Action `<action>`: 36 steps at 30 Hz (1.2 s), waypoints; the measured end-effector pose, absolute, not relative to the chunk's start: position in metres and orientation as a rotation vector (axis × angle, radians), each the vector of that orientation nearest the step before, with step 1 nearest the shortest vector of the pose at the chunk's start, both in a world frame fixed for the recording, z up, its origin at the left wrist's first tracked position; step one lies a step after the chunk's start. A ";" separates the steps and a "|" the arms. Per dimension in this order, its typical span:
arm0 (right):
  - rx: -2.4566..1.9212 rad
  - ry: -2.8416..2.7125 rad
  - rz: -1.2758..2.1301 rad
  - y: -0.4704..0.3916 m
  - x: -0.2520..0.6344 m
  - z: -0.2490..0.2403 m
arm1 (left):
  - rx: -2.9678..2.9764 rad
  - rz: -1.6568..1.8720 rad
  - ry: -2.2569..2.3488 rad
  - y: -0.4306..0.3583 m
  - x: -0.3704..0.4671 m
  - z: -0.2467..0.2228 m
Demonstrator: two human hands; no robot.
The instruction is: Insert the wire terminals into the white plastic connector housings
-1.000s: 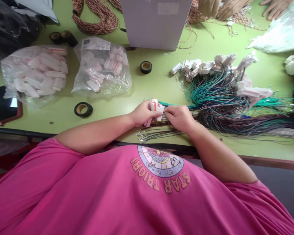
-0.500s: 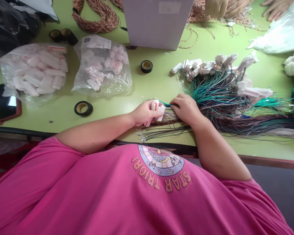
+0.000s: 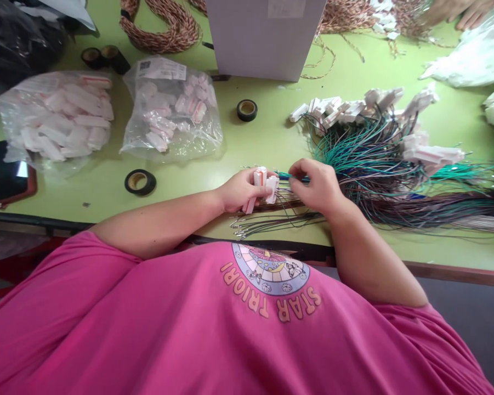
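Note:
My left hand (image 3: 239,190) is closed around several white connectors (image 3: 260,176) with orange-red marks. Just to its right, my right hand (image 3: 314,184) has its thumb and fingertips pressed together over the green and blue wires (image 3: 285,175); what the fingertips hold is too small to make out. Loose dark wires (image 3: 267,224) with metal ends lie below both hands on the green table (image 3: 181,186). Right of my right hand spreads a large bundle of green and dark wires (image 3: 362,151), with white connectors (image 3: 345,111) on its far ends.
Two clear bags (image 3: 55,118) (image 3: 172,109) of connectors lie at the left, near a phone (image 3: 12,173). Tape rolls (image 3: 140,182) (image 3: 247,110) sit around them. A grey box (image 3: 265,41) stands at the back. Another person's hand (image 3: 477,12) shows at top right.
My right hand has shifted slightly right, away from my left hand. My left hand still holds the connectors. The other person's hands at the top right have moved right, uncovering white connectors.

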State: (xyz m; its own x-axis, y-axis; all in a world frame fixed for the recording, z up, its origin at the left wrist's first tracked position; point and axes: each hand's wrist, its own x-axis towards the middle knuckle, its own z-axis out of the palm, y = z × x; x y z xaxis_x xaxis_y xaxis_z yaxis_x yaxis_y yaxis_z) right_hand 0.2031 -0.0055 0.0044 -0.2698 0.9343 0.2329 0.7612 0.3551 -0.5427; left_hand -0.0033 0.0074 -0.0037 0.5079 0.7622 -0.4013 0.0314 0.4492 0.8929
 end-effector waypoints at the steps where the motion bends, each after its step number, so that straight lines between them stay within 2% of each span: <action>1: -1.393 -2.137 0.510 -0.008 0.202 0.007 | 1.004 0.545 0.926 0.008 -0.004 -0.004; 5: -1.222 -2.142 0.556 -0.012 0.201 0.015 | 0.987 0.544 0.897 0.010 -0.005 -0.006; 12: -1.446 -2.349 0.566 -0.008 0.210 0.020 | 0.984 0.545 0.933 0.011 -0.004 -0.005; 21: -1.527 -2.508 0.539 -0.009 0.201 0.021 | 1.074 0.547 0.968 0.008 -0.002 -0.002; 36: -1.595 -2.274 0.602 -0.012 0.189 0.009 | 1.073 0.567 0.984 0.009 0.002 -0.002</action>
